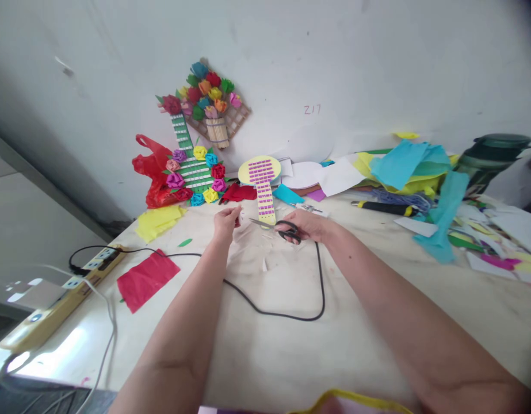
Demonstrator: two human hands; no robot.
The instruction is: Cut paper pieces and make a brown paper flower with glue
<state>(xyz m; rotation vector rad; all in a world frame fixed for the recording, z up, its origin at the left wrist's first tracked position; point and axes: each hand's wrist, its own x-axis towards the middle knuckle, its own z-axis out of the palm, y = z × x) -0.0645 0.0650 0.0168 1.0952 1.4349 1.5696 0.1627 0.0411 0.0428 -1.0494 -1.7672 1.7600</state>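
Observation:
My right hand (307, 225) grips a pair of black-handled scissors (288, 232), their metal blades pointing left toward my other hand. Fingers pinched together, my left hand (227, 223) is just beyond the blade tips; a small pale scrap seems to be at its fingertips, too small to make out. Behind the scissors lies a yellow paddle-shaped paper piece (265, 198) with rows of purple strips. White paper bits (265, 264) are scattered on the table below. A black cable (286, 315) loops from under my left forearm up to my right hand, where its end is hidden.
A power strip (81, 282) lines the left edge, near red crepe paper (148, 280) and yellow sheets (159, 223). A green flower-decorated guitar shape (195, 171) leans on the wall. On the right are a yellow-black cutter (384, 207), blue paper (409, 164) and a dark jar (489, 161).

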